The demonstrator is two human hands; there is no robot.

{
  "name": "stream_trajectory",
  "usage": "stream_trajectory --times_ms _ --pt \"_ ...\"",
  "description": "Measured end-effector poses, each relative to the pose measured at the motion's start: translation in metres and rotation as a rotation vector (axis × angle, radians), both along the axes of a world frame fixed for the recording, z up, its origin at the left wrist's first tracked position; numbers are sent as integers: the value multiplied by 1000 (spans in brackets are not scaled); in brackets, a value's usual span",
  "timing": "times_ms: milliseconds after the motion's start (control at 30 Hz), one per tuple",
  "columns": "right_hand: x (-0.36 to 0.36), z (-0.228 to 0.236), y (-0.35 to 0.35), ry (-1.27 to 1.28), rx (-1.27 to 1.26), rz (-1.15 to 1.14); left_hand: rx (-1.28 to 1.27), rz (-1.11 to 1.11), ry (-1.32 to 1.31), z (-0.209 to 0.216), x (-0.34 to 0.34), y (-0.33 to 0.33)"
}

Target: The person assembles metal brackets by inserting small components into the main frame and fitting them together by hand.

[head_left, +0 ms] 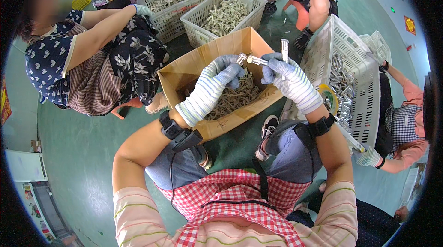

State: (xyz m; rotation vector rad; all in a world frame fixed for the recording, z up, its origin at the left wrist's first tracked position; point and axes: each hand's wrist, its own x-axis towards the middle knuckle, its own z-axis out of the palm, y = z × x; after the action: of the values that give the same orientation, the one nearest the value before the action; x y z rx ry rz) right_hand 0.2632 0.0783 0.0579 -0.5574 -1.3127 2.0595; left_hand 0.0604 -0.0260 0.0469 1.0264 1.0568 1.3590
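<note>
Both my hands wear pale striped knit gloves and meet above an open cardboard box (219, 127). My left hand (210, 85) is closed, pinching a small shiny metal fitting (241, 58) between thumb and fingertips. In my right hand (295, 85) a short metal cylinder (258, 61) points left, its pale end touching or almost touching that fitting. A second metal tube (284, 49) stands upright out of the same hand's fingers. Below the hands, many thin grey metal pieces (237, 99) lie in the box; their exact kind is hard to make out.
Beyond the box stand a white crate (198, 34) of metal parts and another crate (173, 27). To the right is a long white crate (364, 108) with silvery tubes and a yellow tape roll (327, 97) at its edge. Co-workers sit left, ahead and right.
</note>
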Motion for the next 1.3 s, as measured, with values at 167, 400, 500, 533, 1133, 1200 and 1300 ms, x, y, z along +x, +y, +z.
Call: stream_trajectory --times_ms 167,400,500,533,1133,1200,1300 --pt "1 1 -4 -51 76 8 42 16 -29 -3 -1 0" --pt "-1 4 -10 -90 95 50 5 109 -150 -9 -8 6" --pt "0 1 -5 -61 62 -4 74 47 -67 -5 -8 2" --pt "-1 0 -4 -62 61 -5 76 58 -51 -5 -6 2" --pt "-1 1 0 41 -47 -83 139 71 -21 -4 -3 1" --pt "-1 0 1 22 -42 -98 130 88 -16 -3 -2 2" --pt "-2 1 0 21 -37 -91 148 87 -3 -4 -3 2"
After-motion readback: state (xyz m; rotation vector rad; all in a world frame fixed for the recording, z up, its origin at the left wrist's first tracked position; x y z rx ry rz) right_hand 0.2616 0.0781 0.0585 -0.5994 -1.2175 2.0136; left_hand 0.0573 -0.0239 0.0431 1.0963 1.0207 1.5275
